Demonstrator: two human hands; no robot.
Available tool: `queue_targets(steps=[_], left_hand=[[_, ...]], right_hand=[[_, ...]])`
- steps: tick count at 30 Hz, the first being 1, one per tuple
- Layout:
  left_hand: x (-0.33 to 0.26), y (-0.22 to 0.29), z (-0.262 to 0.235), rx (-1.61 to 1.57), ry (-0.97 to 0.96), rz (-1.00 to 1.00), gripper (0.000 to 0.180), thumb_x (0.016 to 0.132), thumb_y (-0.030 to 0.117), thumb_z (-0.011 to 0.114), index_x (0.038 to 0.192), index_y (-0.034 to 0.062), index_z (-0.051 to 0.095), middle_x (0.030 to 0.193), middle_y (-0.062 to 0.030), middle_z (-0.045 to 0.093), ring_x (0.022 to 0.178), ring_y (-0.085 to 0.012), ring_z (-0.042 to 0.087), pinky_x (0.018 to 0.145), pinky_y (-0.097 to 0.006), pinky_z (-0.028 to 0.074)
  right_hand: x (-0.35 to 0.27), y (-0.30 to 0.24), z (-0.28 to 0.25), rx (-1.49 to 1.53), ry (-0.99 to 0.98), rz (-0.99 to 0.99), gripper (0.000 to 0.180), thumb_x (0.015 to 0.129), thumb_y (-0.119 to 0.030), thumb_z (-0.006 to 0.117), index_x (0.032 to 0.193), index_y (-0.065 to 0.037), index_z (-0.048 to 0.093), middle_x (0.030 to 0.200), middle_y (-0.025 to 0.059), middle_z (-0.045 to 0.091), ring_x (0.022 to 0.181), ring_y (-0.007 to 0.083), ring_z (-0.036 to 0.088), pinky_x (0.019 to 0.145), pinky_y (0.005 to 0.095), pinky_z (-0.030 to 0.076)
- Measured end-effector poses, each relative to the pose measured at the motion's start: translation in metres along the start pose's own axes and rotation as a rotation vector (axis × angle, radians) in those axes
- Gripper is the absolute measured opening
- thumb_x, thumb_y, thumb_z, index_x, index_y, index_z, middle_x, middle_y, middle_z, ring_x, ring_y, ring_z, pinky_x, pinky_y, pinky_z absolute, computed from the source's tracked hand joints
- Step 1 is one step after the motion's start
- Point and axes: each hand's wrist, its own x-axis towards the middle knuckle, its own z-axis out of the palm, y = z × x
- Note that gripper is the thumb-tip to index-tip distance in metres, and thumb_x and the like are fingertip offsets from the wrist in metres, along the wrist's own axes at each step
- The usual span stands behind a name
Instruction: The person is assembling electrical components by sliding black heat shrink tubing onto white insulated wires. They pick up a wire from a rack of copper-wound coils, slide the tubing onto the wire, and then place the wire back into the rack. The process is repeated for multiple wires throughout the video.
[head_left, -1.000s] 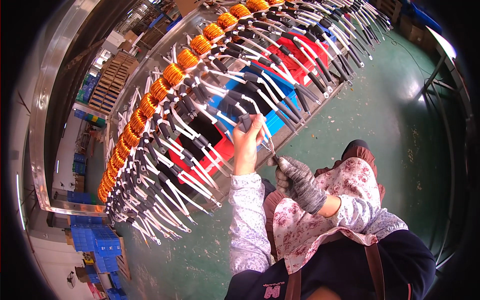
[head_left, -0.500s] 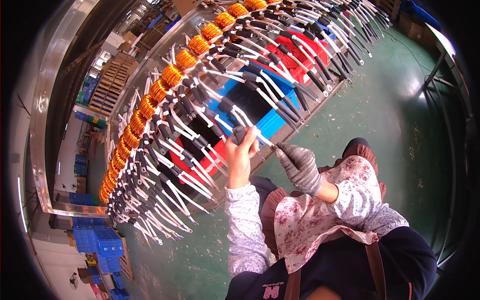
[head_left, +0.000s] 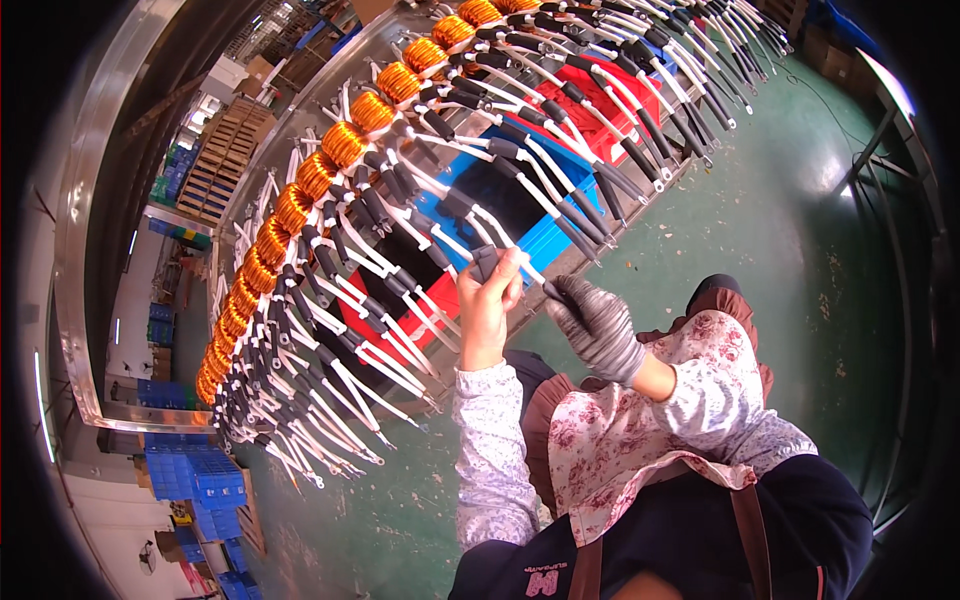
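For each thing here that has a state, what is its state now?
Left hand: bare, pinching a lead end.
Right hand: grey-gloved, closed on a lead tip.
Lead: white-sleeved, stretched from the row to the hands.
Coils: lined up in a row.
Blue bin: open.

A long metal worktop point(head_left: 300, 140) runs slantwise from the lower left to the upper right, its pale rim bending with the lens. Along it sits a row of copper-coloured wound coils point(head_left: 345, 143) — one close beside the next. From each coil, white leads with black sleeves point(head_left: 400, 260) fan out over the near edge and hang free. Under that edge, blue bins point(head_left: 520, 215) and red bins point(head_left: 590, 95) stand side by side. Below everything lies the green floor point(head_left: 760, 200) — scuffed and spotted, with stacked blue crates point(head_left: 205, 480) at the lower left.
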Motion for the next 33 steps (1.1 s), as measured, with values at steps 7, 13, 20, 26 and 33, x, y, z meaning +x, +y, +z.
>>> queue_targets(steps=[7, 13, 20, 26, 33], left_hand=[[0.002, -0.002, -0.001, -0.017, -0.009, 0.014, 0.021, 0.088, 0.022, 0.062, 0.082, 0.0020, 0.062, 0.052, 0.0051, 0.042, 0.041, -0.0018, 0.030, 0.040, -0.019, 0.020], [0.003, 0.001, 0.008, 0.029, 0.001, 0.009, 0.021, 0.087, 0.022, 0.063, 0.082, 0.0017, 0.063, 0.053, 0.0055, 0.041, 0.042, -0.0017, 0.031, 0.040, -0.018, 0.019], [0.003, -0.002, 0.004, 0.048, 0.020, 0.042, 0.021, 0.087, 0.022, 0.063, 0.084, 0.0016, 0.063, 0.054, 0.0059, 0.042, 0.043, -0.0018, 0.032, 0.041, -0.018, 0.020], [0.000, -0.007, 0.013, -0.017, 0.019, 0.121, 0.026, 0.092, 0.026, 0.054, 0.097, 0.0008, 0.059, 0.058, 0.0055, 0.039, 0.046, -0.0021, 0.032, 0.043, -0.019, 0.022], [-0.021, 0.007, 0.007, -0.383, -0.146, 0.003, 0.048, 0.095, 0.053, 0.029, 0.088, 0.0087, 0.046, 0.057, 0.0001, 0.034, 0.043, -0.0079, 0.027, 0.042, -0.022, 0.021]], right_hand=[[0.010, 0.001, -0.015, 0.770, -0.253, 0.384, 0.031, 0.097, -0.032, 0.041, 0.092, -0.005, 0.056, 0.050, -0.0038, 0.043, 0.036, 0.0081, 0.034, 0.034, 0.0234, 0.028], [0.040, 0.012, -0.018, 0.956, -0.445, 0.350, 0.037, 0.097, -0.040, 0.038, 0.099, -0.006, 0.053, 0.050, -0.0055, 0.037, 0.037, 0.0068, 0.028, 0.034, 0.0224, 0.028], [0.012, 0.006, -0.009, -0.007, -0.045, 0.068, 0.043, 0.091, -0.049, 0.048, 0.088, -0.007, 0.057, 0.060, 0.0022, 0.053, 0.049, 0.0109, 0.052, 0.046, 0.0235, 0.044], [0.025, 0.000, -0.021, 0.570, -0.290, 0.313, 0.035, 0.095, -0.041, 0.043, 0.086, -0.008, 0.054, 0.059, 0.0012, 0.049, 0.047, 0.0118, 0.047, 0.045, 0.0251, 0.042], [0.036, -0.004, -0.033, 1.268, -0.340, 0.284, 0.027, 0.089, -0.030, 0.057, 0.096, -0.004, 0.056, 0.072, -0.0006, 0.053, 0.056, 0.0104, 0.042, 0.054, 0.0238, 0.039]])
